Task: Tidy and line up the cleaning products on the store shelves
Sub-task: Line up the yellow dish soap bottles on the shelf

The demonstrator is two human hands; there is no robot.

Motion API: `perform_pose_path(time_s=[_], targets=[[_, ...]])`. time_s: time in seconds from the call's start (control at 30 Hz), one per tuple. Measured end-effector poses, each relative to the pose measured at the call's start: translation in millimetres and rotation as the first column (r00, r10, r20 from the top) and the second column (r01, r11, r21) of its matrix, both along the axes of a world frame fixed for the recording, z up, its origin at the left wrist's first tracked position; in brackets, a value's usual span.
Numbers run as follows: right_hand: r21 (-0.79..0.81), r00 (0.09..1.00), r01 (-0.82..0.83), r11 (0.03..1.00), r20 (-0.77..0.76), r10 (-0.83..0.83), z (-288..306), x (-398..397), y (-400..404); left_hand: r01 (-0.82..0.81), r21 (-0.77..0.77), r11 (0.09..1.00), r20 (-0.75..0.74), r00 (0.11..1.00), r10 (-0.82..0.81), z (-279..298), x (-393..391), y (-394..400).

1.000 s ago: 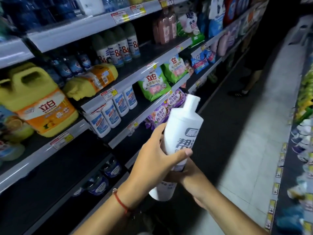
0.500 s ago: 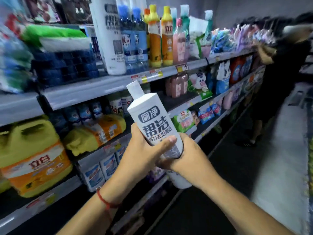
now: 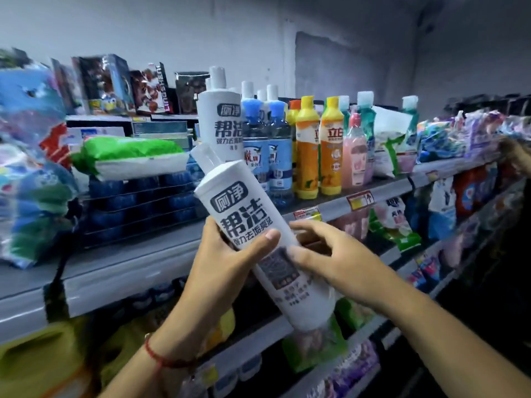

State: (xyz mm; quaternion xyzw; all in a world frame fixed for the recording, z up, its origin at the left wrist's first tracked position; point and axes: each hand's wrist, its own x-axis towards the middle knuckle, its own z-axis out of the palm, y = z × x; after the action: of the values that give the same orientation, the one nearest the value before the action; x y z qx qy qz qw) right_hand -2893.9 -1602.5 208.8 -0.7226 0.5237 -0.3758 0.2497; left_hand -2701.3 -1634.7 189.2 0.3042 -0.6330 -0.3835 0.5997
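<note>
- My left hand [image 3: 227, 262] grips the white cleaner bottle [image 3: 258, 225] around its middle, thumb laid across the front of the label and the other fingers curled behind it.
- My right hand [image 3: 330, 259] sits just to the right of the left one, fingers loosely spread; the thumb and fingertips touch the bottle's right side, but I cannot tell whether they actually clasp it.
- The bottle is tilted, its capped neck pointing up and to the left above my hands, its base down and to the right below them, off the shelf and in the air.
- Above and just beyond my left hand, a matching white bottle [image 3: 219, 122] stands upright on the top shelf [image 3: 382, 191].
- To the right of that, above my right hand, stand two blue bottles [image 3: 267, 156], then two orange-and-yellow bottles [image 3: 319, 150], then a pink bottle [image 3: 356, 156].
- Left of my hands, a green-and-white pack [image 3: 129, 156] lies on top of a stack of dark blue packs [image 3: 138, 205].
- A red string bracelet [image 3: 155, 354] circles my left wrist.
- Far right, beyond my right hand, another person's hand [image 3: 517, 150] reaches into the bagged goods on the same shelf.
</note>
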Motion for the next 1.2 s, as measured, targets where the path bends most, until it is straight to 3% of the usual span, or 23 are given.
perform_pose_path(time_s=[0.2,0.37,0.5,0.6,0.73,0.87,1.07,1.2], targets=[[-0.267,0.998,0.019,0.964,0.064,-0.002,81.8,-4.3,-101.7,-0.143,-0.121,0.982,0.023,0.989,0.147,39.4,0.6,-21.1],[-0.454,0.978,-0.045,0.890,-0.200,-0.053,140.0,14.0,-168.2,-0.310,-0.181,0.934,-0.011,0.950,0.313,63.9,-9.3,-21.3],[-0.417,0.902,-0.152,0.896,-0.430,-0.047,155.2,24.0,-211.1,-0.385,-0.189,0.904,-0.029,0.922,0.386,74.7,-17.1,-22.6],[-0.483,0.870,-0.154,0.862,-0.480,-0.114,154.8,27.6,-224.2,-0.430,-0.205,0.879,-0.028,0.900,0.434,78.6,-24.0,-22.5],[-0.591,0.892,-0.172,0.788,-0.433,-0.130,145.3,20.9,-222.0,-0.499,-0.247,0.831,-0.026,0.860,0.509,81.3,-33.9,-19.6],[-0.608,0.951,-0.291,0.739,-0.269,0.153,135.2,-7.4,-202.7,-0.540,-0.256,0.802,0.006,0.829,0.560,88.4,-37.0,-22.5],[-0.704,0.930,-0.293,0.647,-0.052,0.365,132.9,-68.1,-178.6,-0.552,-0.269,0.789,0.087,0.802,0.591,116.0,-48.1,-31.9],[-0.764,0.941,-0.238,0.599,-0.028,0.338,143.3,-109.6,-153.5,-0.545,-0.296,0.784,0.122,0.793,0.597,127.0,-58.6,-55.9]])
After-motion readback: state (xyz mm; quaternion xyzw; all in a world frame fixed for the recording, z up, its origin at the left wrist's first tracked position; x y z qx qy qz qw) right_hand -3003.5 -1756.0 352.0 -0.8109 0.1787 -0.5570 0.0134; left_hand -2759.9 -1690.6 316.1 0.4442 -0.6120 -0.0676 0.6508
